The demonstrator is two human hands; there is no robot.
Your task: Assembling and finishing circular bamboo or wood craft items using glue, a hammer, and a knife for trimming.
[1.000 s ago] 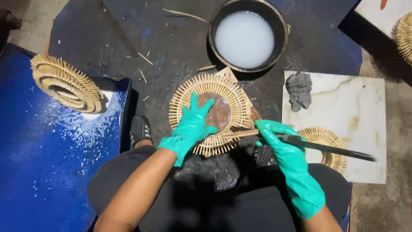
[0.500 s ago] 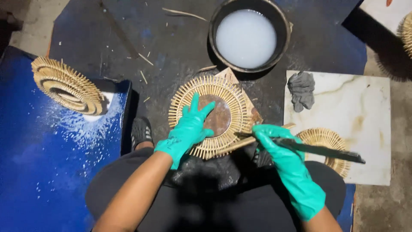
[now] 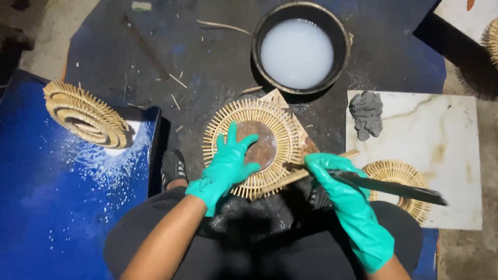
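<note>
The left hand (image 3: 228,166) hides part of the woven disc (image 3: 254,148); a spiky disc (image 3: 490,39) is cut off at right

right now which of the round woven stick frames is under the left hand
The round woven stick frame with the brown centre disc, in the middle below the dark bowl. The left hand presses on it; the other frames lie apart, untouched.

The right hand (image 3: 332,173) has drawn its dark blade (image 3: 394,187) leftward, nearer the woven sunburst frame (image 3: 254,148); the blade's tip now sits further in.
</note>
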